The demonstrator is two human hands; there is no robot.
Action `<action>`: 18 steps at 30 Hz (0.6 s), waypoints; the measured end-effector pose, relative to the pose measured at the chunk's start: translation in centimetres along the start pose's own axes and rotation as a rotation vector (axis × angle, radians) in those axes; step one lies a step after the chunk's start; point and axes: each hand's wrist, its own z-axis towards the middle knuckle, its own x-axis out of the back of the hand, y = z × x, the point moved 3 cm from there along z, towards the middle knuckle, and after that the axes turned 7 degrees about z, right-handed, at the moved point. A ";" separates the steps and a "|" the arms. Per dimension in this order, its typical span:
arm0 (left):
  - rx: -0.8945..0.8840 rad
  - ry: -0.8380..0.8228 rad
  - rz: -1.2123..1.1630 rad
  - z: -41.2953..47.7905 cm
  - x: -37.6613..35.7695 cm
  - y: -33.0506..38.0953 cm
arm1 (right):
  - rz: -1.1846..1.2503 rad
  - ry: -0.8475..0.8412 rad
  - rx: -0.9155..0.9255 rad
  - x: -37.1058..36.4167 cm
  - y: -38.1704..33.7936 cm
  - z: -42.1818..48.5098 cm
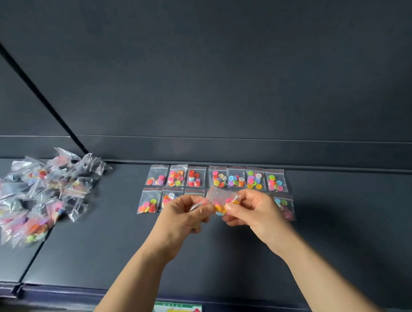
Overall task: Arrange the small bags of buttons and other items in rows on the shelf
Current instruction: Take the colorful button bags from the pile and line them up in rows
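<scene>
A small clear bag of coloured buttons (223, 200) is held above the dark shelf (347, 232) between both hands. My left hand (184, 214) pinches its left end and my right hand (251, 212) pinches its right end. Behind the hands, a back row of several button bags (215, 178) lies flat along the shelf's rear ledge. A second row in front of it (150, 201) is partly hidden by my hands; its right-end bag (284, 205) shows beside my right hand. A loose pile of button bags (40, 195) lies at the left.
The shelf's back wall (219, 71) rises just behind the rows. A seam between shelf panels (36, 255) runs under the pile. A green and yellow price label (178, 311) sits on the shelf's front edge.
</scene>
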 end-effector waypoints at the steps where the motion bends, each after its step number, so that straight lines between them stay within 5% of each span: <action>1: -0.003 0.003 0.013 -0.1 1.1 -0.2 | -0.034 -0.018 -0.006 -1.2 0.0 0.0; 7: -0.029 -0.059 0.124 -0.4 8.5 -1.2 | -0.166 0.007 0.017 -8.1 0.2 -0.4; 18: -0.087 0.184 0.605 0.8 16.1 -5.1 | -0.257 0.131 -0.164 -16.1 3.5 -0.4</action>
